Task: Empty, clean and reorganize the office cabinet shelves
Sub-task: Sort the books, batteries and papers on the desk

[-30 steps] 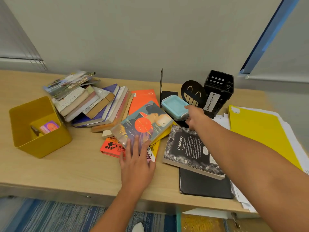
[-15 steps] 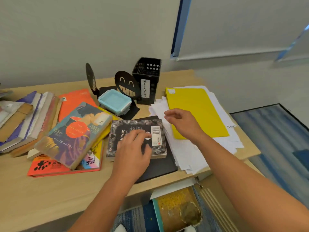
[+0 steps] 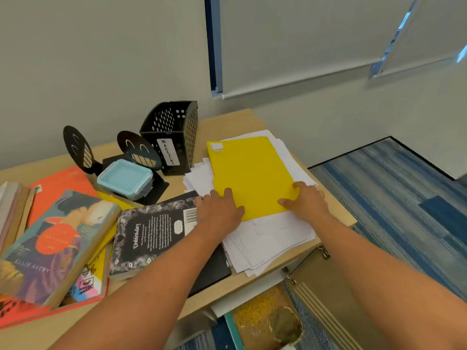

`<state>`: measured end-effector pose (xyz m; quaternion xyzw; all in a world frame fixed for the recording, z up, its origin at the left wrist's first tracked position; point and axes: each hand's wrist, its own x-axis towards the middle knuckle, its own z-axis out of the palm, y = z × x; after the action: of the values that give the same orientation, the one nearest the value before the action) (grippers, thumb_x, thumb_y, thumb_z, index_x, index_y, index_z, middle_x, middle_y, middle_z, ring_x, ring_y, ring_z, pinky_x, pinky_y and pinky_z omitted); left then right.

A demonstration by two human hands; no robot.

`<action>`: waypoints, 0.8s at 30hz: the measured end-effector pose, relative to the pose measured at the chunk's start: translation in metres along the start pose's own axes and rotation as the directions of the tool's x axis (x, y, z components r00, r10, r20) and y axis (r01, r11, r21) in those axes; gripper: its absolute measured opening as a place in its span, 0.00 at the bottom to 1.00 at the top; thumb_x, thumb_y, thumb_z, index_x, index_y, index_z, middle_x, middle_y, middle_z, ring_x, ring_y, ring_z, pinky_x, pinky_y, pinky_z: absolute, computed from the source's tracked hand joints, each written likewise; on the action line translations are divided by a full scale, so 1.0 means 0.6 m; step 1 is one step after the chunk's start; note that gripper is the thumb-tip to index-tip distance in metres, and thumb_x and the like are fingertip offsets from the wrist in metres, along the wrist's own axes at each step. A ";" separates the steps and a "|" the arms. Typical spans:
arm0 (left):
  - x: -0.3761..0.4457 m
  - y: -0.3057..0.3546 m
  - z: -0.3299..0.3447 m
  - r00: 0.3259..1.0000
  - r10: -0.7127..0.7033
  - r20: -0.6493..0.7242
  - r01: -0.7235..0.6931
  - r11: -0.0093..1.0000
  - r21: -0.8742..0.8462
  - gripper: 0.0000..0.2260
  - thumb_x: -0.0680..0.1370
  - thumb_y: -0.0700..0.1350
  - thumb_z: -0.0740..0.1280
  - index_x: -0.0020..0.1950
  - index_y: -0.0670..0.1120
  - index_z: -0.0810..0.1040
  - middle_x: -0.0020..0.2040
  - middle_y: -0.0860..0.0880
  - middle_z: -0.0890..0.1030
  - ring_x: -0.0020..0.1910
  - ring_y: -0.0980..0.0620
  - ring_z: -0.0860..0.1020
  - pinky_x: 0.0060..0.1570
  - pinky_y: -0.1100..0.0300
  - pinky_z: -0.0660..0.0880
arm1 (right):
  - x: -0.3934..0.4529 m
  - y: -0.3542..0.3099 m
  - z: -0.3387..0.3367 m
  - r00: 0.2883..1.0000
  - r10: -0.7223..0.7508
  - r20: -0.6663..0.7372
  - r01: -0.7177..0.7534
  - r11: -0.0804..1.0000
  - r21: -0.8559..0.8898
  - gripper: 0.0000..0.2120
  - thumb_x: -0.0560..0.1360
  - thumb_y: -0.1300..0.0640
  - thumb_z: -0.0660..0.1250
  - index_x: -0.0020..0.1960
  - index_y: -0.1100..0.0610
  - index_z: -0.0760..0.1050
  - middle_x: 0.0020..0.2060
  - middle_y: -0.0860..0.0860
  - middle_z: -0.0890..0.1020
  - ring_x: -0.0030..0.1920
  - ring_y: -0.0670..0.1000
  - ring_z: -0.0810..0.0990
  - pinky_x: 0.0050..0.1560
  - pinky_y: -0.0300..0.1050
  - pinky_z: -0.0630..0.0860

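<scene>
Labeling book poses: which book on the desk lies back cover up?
The black book titled "Unbirthday", beside the left hand: its barcode and blurb show. The others show front covers or edges.

Both palms flat on flat yellow paper folder (image 3: 252, 173): left hand (image 3: 219, 213) at near-left corner, right hand (image 3: 307, 200) at near-right edge, atop loose white paper stack (image 3: 267, 238) on wooden counter (image 3: 227, 122).

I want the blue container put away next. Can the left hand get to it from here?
Probably yes: the left hand rests on the yellow folder, and the blue container sits uncovered between the bookends, nothing blocking.
</scene>
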<state>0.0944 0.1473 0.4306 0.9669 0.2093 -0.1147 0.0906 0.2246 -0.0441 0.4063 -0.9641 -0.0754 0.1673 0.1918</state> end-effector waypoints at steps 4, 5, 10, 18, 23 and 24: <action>0.025 0.024 -0.001 0.994 -0.109 -0.007 0.107 0.986 -0.130 0.28 0.80 0.62 0.60 0.73 0.47 0.61 0.65 0.40 0.72 0.64 0.37 0.71 0.64 0.43 0.63 | 0.011 0.010 -0.002 0.998 0.000 0.055 -0.010 0.985 0.171 0.45 0.70 0.44 0.76 0.79 0.52 0.56 0.70 0.61 0.68 0.69 0.64 0.68 0.65 0.56 0.69; 0.027 0.030 -0.003 0.990 -0.129 -0.050 0.114 0.967 -0.227 0.28 0.80 0.58 0.63 0.74 0.47 0.60 0.65 0.39 0.70 0.64 0.37 0.72 0.62 0.44 0.66 | 0.014 0.012 -0.003 0.997 0.007 0.077 -0.025 0.971 0.237 0.47 0.70 0.46 0.77 0.79 0.53 0.54 0.71 0.60 0.68 0.69 0.63 0.68 0.65 0.56 0.71; 0.028 0.041 -0.039 0.958 -0.229 -0.170 0.005 0.611 -0.791 0.31 0.80 0.38 0.66 0.80 0.46 0.55 0.65 0.43 0.75 0.62 0.40 0.75 0.51 0.52 0.72 | 0.008 0.010 -0.014 0.990 -0.025 0.141 -0.027 0.935 0.355 0.43 0.69 0.51 0.79 0.77 0.58 0.60 0.70 0.58 0.72 0.66 0.60 0.72 0.61 0.52 0.72; -0.030 -0.019 -0.170 0.972 -0.069 -0.223 -0.145 0.568 -0.810 0.10 0.80 0.38 0.67 0.56 0.52 0.77 0.55 0.47 0.83 0.50 0.47 0.82 0.50 0.47 0.80 | -0.039 -0.005 -0.073 0.962 -0.090 0.257 -0.008 0.934 0.357 0.28 0.79 0.33 0.55 0.61 0.56 0.75 0.53 0.52 0.79 0.47 0.51 0.76 0.45 0.46 0.70; -0.089 -0.035 -0.270 0.929 0.097 -0.358 -0.343 0.593 -0.728 0.12 0.81 0.38 0.65 0.56 0.55 0.76 0.50 0.56 0.82 0.42 0.60 0.81 0.35 0.64 0.75 | -0.043 -0.024 -0.102 0.967 -0.064 0.249 -0.166 0.585 0.794 0.33 0.79 0.30 0.46 0.56 0.53 0.79 0.48 0.56 0.86 0.44 0.56 0.80 0.44 0.49 0.71; -0.098 -0.036 -0.285 0.907 0.123 -0.403 -0.386 0.625 -0.678 0.12 0.81 0.39 0.65 0.54 0.57 0.76 0.50 0.56 0.82 0.44 0.57 0.81 0.38 0.62 0.75 | -0.045 -0.031 -0.106 0.960 -0.096 0.261 -0.176 0.517 0.838 0.34 0.78 0.29 0.45 0.58 0.52 0.79 0.49 0.55 0.86 0.46 0.57 0.81 0.45 0.50 0.72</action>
<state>0.0648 0.1822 0.6070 0.8692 0.1082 0.1523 0.4579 0.2202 -0.0547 0.4770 -0.7134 0.0132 0.3190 0.6238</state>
